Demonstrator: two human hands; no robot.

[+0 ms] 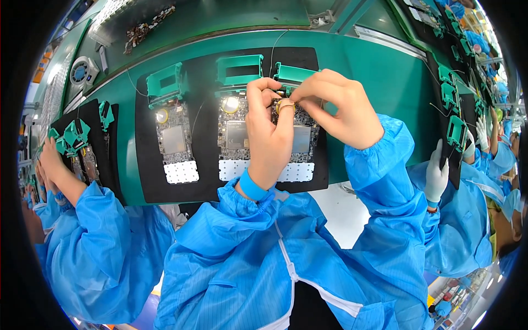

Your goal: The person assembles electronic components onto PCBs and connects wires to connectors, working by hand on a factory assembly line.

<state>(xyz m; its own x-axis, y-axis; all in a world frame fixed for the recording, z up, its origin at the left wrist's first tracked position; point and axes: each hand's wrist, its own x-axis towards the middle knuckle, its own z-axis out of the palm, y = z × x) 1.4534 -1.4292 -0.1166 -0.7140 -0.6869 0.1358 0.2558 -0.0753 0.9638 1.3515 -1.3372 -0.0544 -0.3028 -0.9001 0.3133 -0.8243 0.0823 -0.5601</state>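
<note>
Three circuit boards lie in a row on a black mat (206,190): a left board (175,137), a middle board (236,135) and a right board (301,140). Each has a green plastic frame at its far end; the right frame (294,72) is partly covered by my fingers. My left hand (269,126), with a blue wristband, reaches over the right board with fingers curled and thumb near a round yellow part. From the right comes my right hand (338,107), its thumb and forefinger pinched at the frame's near edge. What the fingertips hold is hidden.
The mat rests on a green bench top (379,93). Thin wires run from the frames. On the left, a co-worker's hand (52,162) handles similar green frames; at the right is a co-worker's gloved hand (436,179). A small fan (83,72) stands at the far left.
</note>
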